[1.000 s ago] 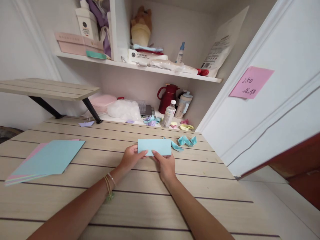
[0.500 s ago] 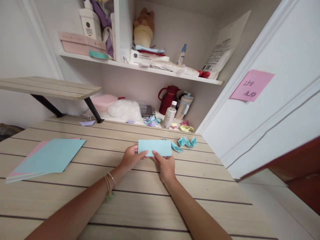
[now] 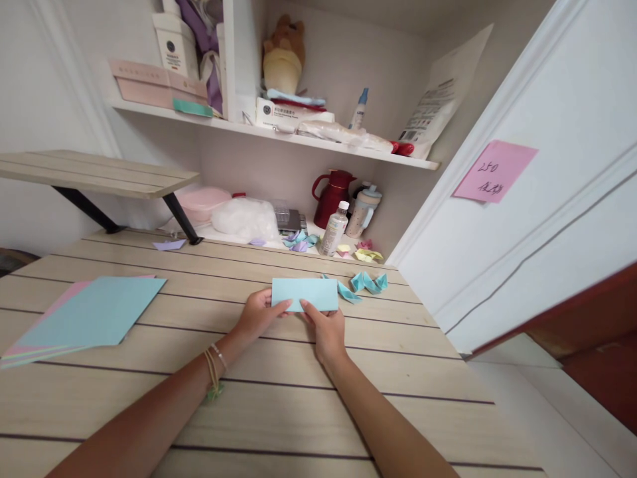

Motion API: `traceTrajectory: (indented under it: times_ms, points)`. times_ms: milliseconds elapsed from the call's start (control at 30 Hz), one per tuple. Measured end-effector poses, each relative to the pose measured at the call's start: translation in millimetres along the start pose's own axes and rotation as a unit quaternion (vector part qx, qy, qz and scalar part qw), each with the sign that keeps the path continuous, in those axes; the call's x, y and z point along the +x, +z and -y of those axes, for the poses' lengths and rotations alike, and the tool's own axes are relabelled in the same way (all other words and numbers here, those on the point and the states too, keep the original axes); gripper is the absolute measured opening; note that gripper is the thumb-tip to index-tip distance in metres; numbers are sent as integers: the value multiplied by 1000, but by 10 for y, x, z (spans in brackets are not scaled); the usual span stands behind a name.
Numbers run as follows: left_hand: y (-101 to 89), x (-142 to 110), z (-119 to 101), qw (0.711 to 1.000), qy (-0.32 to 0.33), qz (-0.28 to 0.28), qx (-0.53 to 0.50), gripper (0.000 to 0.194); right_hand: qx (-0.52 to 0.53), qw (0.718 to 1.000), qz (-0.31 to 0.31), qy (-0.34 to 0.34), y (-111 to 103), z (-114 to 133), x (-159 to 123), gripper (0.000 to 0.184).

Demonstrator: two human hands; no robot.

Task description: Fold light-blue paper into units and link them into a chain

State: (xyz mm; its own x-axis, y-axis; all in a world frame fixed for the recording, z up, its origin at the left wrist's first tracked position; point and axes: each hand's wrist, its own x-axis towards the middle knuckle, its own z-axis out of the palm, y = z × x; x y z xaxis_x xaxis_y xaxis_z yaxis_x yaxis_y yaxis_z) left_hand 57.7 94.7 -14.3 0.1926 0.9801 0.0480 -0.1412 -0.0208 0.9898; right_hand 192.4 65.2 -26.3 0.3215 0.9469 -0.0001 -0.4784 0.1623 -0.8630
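A light blue sheet of paper (image 3: 304,291), folded into a long rectangle, is held upright above the wooden table. My left hand (image 3: 259,312) grips its lower left part, thumb in front and fingers behind. At the lower middle and right, my right hand (image 3: 326,326) pinches the same paper, its thumb pressed near the bottom edge. The fingers behind the paper are mostly hidden. Just beyond its right end lie folded blue paper pieces (image 3: 369,283).
A stack of coloured paper sheets (image 3: 94,312) lies on the left. At the back stand a clear bottle (image 3: 334,230), a red jug (image 3: 334,198) and a handled cup (image 3: 364,211). A raised wooden stand (image 3: 99,174) juts over the table's back left.
The whole view has shifted slightly, so everything appears a little further left. Both hands keep the same hold on the folded paper, with no visible change in it.
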Motion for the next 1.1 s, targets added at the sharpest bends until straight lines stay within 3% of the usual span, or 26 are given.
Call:
traceTrajectory:
  times_ms: [267, 500, 733, 1000, 1100]
  points:
    - [-19, 18, 17, 1000, -4, -12, -18, 30, -11, 999, 32, -8, -2, 25, -15, 48]
    - [-28, 42, 35, 999, -10, -27, -21, 31, -4, 999, -12, 30, -22, -11, 18, 32]
    - [-15, 25, -5, 999, -13, -29, -22, 30, 37, 998, -33, 42, -38, -42, 25, 40]
    - [-38, 22, -26, 999, -4, -39, -20, 26, 57, 997, -7, 54, -61, 22, 60, 54]
    - [-71, 36, -27, 998, 6, -68, -6, 24, 53, 997, 13, 48, -63, 62, 73, 49]
